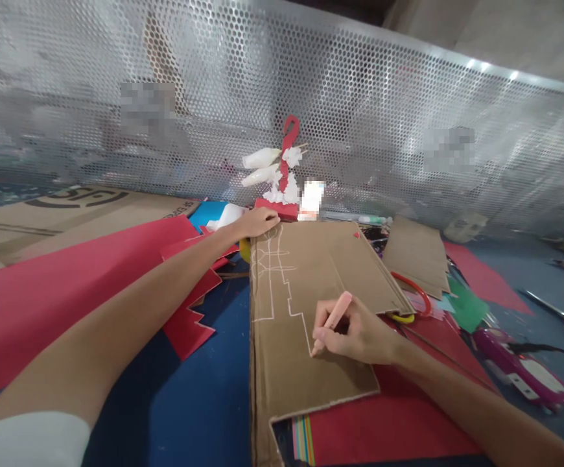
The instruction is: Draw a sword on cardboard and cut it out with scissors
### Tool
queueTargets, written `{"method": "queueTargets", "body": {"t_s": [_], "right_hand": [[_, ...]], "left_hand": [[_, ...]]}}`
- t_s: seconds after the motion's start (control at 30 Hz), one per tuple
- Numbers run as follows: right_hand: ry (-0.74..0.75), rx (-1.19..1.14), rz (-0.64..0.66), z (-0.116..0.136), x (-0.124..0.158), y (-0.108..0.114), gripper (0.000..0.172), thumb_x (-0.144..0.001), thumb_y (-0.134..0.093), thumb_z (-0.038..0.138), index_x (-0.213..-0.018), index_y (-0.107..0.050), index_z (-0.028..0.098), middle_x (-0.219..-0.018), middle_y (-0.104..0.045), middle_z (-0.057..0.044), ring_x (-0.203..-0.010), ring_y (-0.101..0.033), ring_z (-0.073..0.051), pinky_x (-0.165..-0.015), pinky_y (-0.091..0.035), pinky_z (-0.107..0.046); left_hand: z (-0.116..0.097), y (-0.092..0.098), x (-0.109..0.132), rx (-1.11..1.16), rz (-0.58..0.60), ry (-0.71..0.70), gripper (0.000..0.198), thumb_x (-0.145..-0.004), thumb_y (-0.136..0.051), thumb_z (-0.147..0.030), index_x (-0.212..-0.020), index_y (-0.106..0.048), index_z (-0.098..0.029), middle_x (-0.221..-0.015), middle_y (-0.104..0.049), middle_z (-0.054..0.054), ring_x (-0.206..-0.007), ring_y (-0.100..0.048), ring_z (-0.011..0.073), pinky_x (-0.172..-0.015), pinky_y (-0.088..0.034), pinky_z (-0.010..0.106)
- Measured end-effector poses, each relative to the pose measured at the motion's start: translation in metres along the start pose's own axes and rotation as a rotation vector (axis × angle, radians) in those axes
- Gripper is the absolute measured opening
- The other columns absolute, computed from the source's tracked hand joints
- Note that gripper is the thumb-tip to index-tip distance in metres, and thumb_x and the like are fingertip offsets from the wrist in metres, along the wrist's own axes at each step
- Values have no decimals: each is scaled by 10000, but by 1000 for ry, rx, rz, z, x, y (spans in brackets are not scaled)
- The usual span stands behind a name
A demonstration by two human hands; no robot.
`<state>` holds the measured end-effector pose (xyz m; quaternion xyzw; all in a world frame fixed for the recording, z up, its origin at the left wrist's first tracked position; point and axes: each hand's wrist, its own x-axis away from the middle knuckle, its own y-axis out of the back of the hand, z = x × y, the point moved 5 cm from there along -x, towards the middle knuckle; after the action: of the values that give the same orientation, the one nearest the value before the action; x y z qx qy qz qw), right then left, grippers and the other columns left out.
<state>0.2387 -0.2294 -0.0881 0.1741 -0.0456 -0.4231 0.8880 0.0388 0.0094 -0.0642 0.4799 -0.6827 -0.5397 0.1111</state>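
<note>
A brown cardboard sheet [333, 263] lies in the middle of the table, with pale lines drawn down its left half in a stepped outline. My right hand [352, 334] is closed around a thick pink crayon [339, 311], whose tip touches the cardboard at the lower end of a pale line. At the sheet's far left corner, my left hand [260, 222] presses down with its fingers bent together at the edge. Just beyond it stands a red paper piece [284, 210] with white flowers [262, 159] and a red loop.
Red paper [92, 285] and a large cardboard piece [29, 217] spread on the left. To the right are scissors [413, 292], green paper [469, 305], a purple corded device [525, 370] and a knife [561, 314]. A perforated metal panel [360, 104] runs along the back.
</note>
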Motion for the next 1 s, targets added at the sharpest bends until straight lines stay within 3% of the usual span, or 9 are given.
{"method": "queueTargets", "body": {"t_s": [0.23,0.47,0.67,0.9,1.0], "right_hand": [[-15,-42,-93,4,-5,6,167,-920,-685,317,-860,-650,165,-785,-748,-43,-614,-623,-112,-522,-393,-195],[-80,88,-53,17,-14,-21,125,-894,-701,288,-903,-756,177,-839,-735,-35,-694,-610,-125,-586,-433,-212],[-83,148,-27,22,-19,-37,138,-896,-692,296,-901,-768,181,-732,-726,-9,-593,-546,-103,-504,-362,-199],[-24,129,71,30,-23,-45,214,-930,-698,371,-976,-840,218,-973,-789,-49,-783,-663,-149,-620,-454,-222],[-25,114,92,33,-23,-48,244,-931,-706,412,-984,-848,221,-974,-793,-57,-815,-691,-167,-661,-488,-235]], "left_hand": [[8,1,0,78,-33,64,340,-891,-516,-425,-691,-647,-184,-699,-654,30,-664,-542,166,-626,-354,298],[9,5,3,108,-76,109,375,-880,-540,-467,-641,-611,-187,-636,-591,6,-622,-497,144,-605,-334,292],[5,4,3,89,-87,81,361,-877,-546,-440,-618,-589,-192,-608,-559,-1,-619,-487,146,-607,-320,296],[3,3,2,81,-76,51,350,-885,-528,-428,-651,-625,-188,-646,-604,13,-639,-523,160,-642,-352,308],[2,3,3,77,-75,41,347,-891,-522,-426,-660,-621,-187,-657,-606,13,-646,-520,161,-640,-352,309]]}}
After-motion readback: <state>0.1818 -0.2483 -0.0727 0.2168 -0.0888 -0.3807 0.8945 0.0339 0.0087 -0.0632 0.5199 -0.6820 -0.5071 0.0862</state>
